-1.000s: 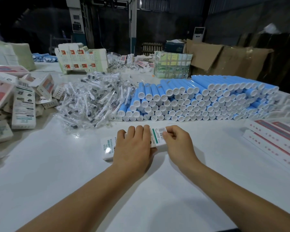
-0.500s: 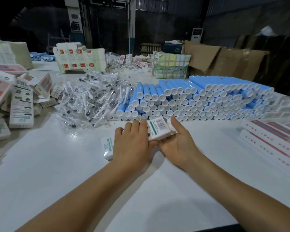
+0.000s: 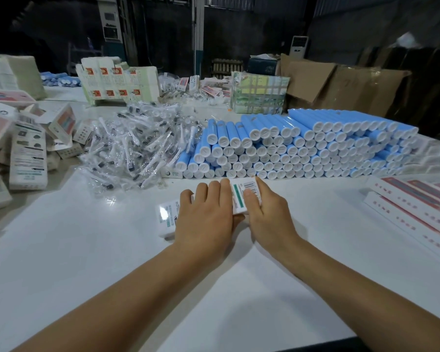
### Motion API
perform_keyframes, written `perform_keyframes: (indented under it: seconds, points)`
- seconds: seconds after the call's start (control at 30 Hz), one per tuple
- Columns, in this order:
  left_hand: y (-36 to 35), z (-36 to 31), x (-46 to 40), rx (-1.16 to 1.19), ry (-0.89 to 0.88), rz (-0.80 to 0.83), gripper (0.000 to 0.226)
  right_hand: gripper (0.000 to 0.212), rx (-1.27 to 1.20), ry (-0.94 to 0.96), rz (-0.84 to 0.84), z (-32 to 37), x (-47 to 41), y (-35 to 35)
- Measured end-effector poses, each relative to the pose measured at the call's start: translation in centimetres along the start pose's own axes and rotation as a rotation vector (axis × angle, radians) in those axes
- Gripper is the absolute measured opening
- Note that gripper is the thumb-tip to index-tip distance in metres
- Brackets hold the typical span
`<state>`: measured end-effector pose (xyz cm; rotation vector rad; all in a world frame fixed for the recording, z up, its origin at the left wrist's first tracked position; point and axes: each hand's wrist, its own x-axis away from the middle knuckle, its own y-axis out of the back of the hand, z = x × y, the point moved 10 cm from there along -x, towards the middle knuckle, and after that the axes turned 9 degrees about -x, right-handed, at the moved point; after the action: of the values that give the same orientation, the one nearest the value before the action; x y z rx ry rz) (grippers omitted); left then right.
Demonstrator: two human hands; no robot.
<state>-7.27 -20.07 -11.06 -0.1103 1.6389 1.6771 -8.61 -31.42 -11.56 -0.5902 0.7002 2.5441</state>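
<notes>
– On the near table [image 3: 87, 250], just before the blue tubes [image 3: 302, 148], how did the carton [image 3: 242, 197] lie?
– Flat. The left hand [image 3: 206, 217] pressed it, fingers straight and together; the right hand [image 3: 269, 214] pinched its barcode end, thumb on top.
– Handling?
– Light, thin card, I judged; easily crushed. Grip the ends gently.

Half a second ago my right hand [image 3: 267, 212] sat palm-up under the raised barcode end of the carton [image 3: 242, 199]. It has since rolled over, with the thumb now on top of the label, and that end has dropped back toward the counter [image 3: 107, 255].
</notes>
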Motion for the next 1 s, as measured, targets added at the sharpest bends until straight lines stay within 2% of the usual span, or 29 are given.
perform_keyframes:
  seconds: [0.03,0.13,0.2,0.3,0.4,0.53,0.73,0.9,1.0]
  points:
    - [-0.1,0.0,0.0,-0.010,-0.002,0.002,0.073,0.036,-0.127,-0.085,0.017,-0.9,0.1,-0.2]
    - [-0.7,0.3,0.0,-0.029,-0.005,0.031,0.073,0.046,-0.779,-0.458,0.092,-3.6,0.5,-2.3]
    - [-0.8,0.7,0.1,-0.030,0.008,0.039,0.073,0.047,-0.978,-0.551,0.111,-3.8,0.6,-2.9]
    - [-0.6,0.7,0.1,-0.019,0.004,0.032,0.074,0.032,-0.928,-0.492,0.101,-3.5,0.5,-2.5]
    - [0.2,0.9,0.2,-0.003,0.013,-0.050,0.070,0.025,-0.854,-0.448,0.076,-3.5,0.5,-2.1]
    - [0.9,0.9,0.3,0.014,0.009,-0.124,0.067,0.028,-0.851,-0.445,0.069,-3.4,0.4,-1.9]
    - [0.6,0.8,0.5,-0.012,-0.020,-0.093,0.066,0.032,-0.939,-0.465,0.069,-3.7,0.2,-2.1]
    - [0.8,0.0,0.5,-0.041,-0.053,-0.069,0.075,0.035,-0.732,-0.329,-0.053,-3.3,0.4,-0.7]
    - [1.1,-0.1,0.4,-0.038,-0.053,-0.075,0.070,0.033,-0.659,-0.248,-0.044,-2.5,0.7,-0.6]
